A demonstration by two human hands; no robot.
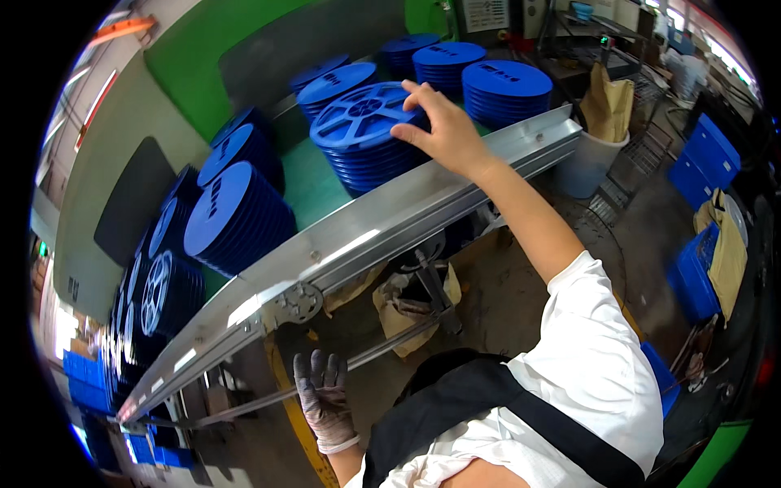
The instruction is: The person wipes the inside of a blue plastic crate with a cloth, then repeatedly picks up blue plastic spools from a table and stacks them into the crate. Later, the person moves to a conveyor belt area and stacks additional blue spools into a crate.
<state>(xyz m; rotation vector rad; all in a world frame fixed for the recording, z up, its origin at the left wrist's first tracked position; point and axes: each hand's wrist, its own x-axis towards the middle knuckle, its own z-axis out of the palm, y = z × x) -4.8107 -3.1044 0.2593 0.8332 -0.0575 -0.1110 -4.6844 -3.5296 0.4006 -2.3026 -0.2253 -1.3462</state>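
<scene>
My right hand (446, 130) is bare and reaches over the metal rail to a stack of blue spoked reels (370, 118). Its thumb and fingers are spread apart at the right edge of the top reel; whether they touch it I cannot tell. Below the rail, on the near side, my left hand (325, 404) wears a grey, dirty glove. Its fingers are stretched out and it holds nothing. Left of the spoked reels leans another blue reel stack (236, 215). A further stack of blue reels (506, 89) stands to the right.
The conveyor's metal side rail (350, 248) runs between me and the stacks. More blue reel stacks line the green belt (305, 183). At right stand a bin (587, 167) with a brown paper bag and several blue crates (706, 163). A sack (415, 305) lies under the conveyor.
</scene>
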